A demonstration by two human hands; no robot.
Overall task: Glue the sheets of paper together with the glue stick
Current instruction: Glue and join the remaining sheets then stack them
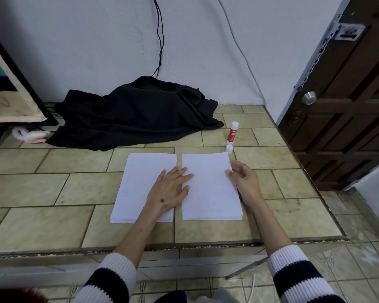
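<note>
Two stacks of white paper lie side by side on a tiled platform: the left stack [138, 184] and the right stack [210, 193]. My left hand [169, 189] rests flat with spread fingers across the gap, its fingertips on the right stack. At the right stack's right edge, my right hand [243, 180] touches the paper with curled fingers apart. A red and white glue stick [232, 133] stands upright behind the right stack, uncapped. Its white cap [229, 148] sits just in front of it.
A heap of black cloth [136, 114] lies at the back of the tiled platform [53, 189], with cables running up the wall. A dark wooden door [348, 106] is at the right. The platform's front edge drops to a lower floor near me.
</note>
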